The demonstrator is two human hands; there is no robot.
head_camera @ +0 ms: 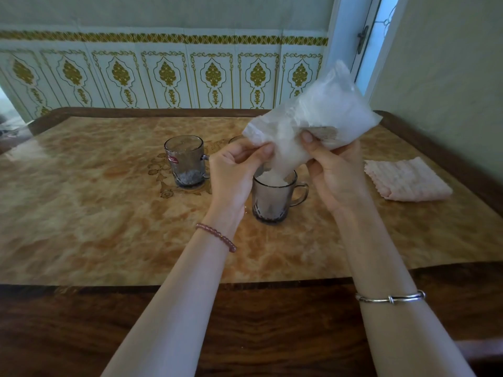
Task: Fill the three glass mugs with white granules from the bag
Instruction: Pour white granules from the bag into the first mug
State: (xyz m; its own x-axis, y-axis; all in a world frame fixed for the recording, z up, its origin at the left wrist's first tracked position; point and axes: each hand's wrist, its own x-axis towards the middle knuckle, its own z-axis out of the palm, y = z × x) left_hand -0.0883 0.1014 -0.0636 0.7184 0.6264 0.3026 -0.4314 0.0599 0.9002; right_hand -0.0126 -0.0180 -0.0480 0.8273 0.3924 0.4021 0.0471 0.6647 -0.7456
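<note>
Only a sliver of rim showed of the third mug [236, 138], the rest hidden behind the bag [313, 118] and the left hand [234, 172]; how full it was could not be told. The near mug's [275, 198] left side was likewise covered by that hand, though white granules [272, 177] were heaped at its rim under the bag's lowered mouth. Both hands were raised over this mug: the left pinched the bag's open edge between thumb and fingers, the right hand [336, 172] clamped the bag's body, tilting it down to the left. The bag was thin, crinkled clear plastic. The far-left mug [186, 161], smoky faceted glass with a red sticker, stood apart on the marbled table [95, 213], a shallow layer of granules inside. A folded pink ribbed cloth [407, 179] lay to the right.
</note>
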